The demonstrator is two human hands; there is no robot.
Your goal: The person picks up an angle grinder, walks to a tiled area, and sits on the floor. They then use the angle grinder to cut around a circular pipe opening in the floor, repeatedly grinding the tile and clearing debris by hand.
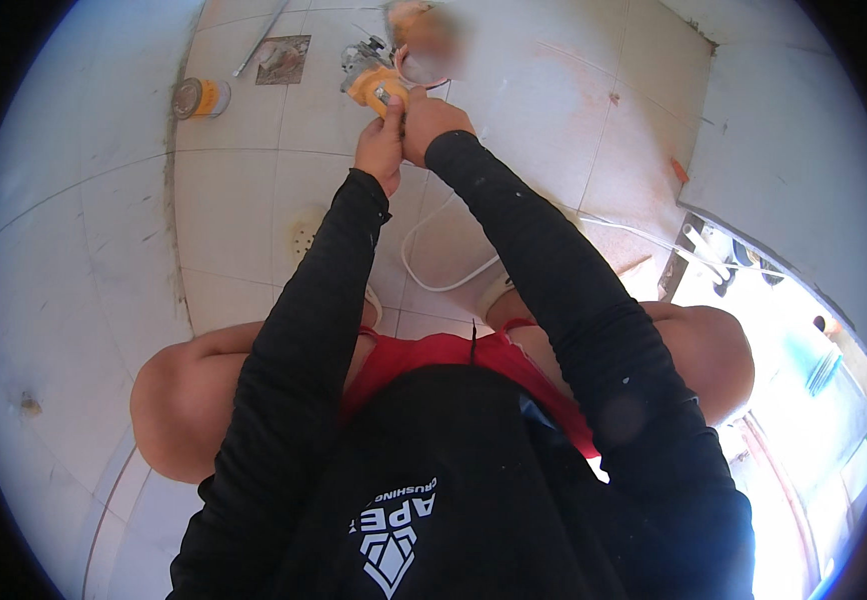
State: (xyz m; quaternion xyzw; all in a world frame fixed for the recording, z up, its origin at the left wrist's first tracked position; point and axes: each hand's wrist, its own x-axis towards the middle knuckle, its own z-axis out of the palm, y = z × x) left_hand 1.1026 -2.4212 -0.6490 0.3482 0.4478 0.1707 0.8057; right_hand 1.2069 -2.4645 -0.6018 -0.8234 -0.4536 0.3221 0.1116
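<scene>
Out ahead of me, low over the tiled floor, I hold a yellow power tool with grey metal parts at its front. Its exact kind is hard to make out. My left hand is closed on the tool's near end from the left. Against it from the right, my right hand is wrapped round the same end, and its fingers are partly hidden. Just beyond the tool are a pinkish ring-shaped rim and an orange thing, blurred on its right. A white cord loops on the floor between my feet.
A yellow-labelled tin lies by the left wall. Beside it are a square dark patch in the tiles and a long thin bar. White pipes stand at a bright opening on the right. An orange-red shard sits by the right wall.
</scene>
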